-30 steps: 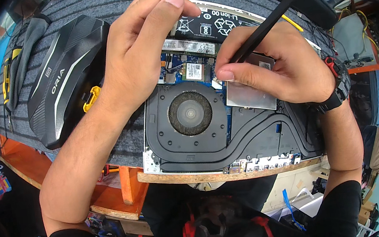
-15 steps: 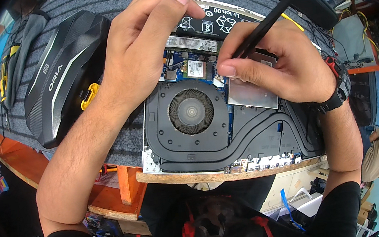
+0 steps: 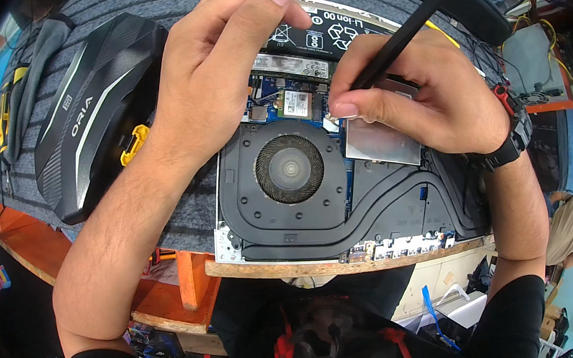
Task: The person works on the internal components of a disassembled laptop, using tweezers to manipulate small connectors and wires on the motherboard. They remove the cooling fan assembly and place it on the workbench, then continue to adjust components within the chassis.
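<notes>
An opened laptop base (image 3: 227,247) lies before me, its round fan (image 3: 290,168), blue circuit board (image 3: 263,103) and black battery (image 3: 298,38) exposed. Between the thumb and fingers of my right hand (image 3: 427,97) are black tweezers (image 3: 418,30), their back end pointing up and right. That hand is over the board beside a silver metal plate (image 3: 385,135); the tweezers' tips are hidden behind my fingers. My left hand (image 3: 206,74) is curled over the upper left of the laptop, thumb against the index finger. Whatever might be inside its grip is hidden.
A black and grey case (image 3: 90,124) stands left of my left forearm, next to a small yellow plastic piece (image 3: 134,146). Farther left lie yellow-and-black pliers (image 3: 15,98) on the ribbed grey mat (image 3: 185,224). The wooden table edge (image 3: 382,260) runs along the laptop's near side.
The two arms of the tweezers were slightly apart and are now pressed together. Both hands keep nearly the same place.
</notes>
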`<state>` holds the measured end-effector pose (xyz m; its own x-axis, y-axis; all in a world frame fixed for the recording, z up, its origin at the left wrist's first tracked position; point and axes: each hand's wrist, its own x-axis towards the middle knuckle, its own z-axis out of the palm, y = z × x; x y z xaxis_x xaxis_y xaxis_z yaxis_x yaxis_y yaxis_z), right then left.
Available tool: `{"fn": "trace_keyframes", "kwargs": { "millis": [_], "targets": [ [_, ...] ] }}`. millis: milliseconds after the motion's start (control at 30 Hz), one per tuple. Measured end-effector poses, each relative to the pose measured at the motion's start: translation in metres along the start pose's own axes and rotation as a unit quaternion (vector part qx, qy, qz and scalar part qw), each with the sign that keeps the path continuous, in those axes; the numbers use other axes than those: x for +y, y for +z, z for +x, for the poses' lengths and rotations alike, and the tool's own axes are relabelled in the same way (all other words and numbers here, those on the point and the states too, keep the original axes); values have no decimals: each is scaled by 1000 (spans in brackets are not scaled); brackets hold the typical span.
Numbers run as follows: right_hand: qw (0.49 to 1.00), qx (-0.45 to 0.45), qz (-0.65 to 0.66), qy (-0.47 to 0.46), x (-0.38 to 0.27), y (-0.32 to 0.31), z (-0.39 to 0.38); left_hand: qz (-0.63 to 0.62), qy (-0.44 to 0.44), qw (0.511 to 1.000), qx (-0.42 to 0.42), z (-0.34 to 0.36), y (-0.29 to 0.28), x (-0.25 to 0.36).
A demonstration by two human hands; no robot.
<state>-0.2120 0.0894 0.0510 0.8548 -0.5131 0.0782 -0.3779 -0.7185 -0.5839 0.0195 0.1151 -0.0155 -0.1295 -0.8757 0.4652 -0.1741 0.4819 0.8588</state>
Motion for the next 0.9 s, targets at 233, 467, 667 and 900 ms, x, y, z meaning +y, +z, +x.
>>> {"fn": "trace_keyframes", "kwargs": {
  "millis": [233,467,667,900],
  "targets": [
    [1000,-1,3,-7,2,1,1,6,-3,1000,-3,0,-1,0],
    [1000,-11,2,-5,2,0,2,7,5,1000,-6,-1,-1,-3],
    [1000,-8,7,4,1,0,1,4,18,1000,-10,0,-1,-4],
    [1000,-1,-1,10,0,2,0,0,23,1000,-17,0,-2,-6]
  ]
}}
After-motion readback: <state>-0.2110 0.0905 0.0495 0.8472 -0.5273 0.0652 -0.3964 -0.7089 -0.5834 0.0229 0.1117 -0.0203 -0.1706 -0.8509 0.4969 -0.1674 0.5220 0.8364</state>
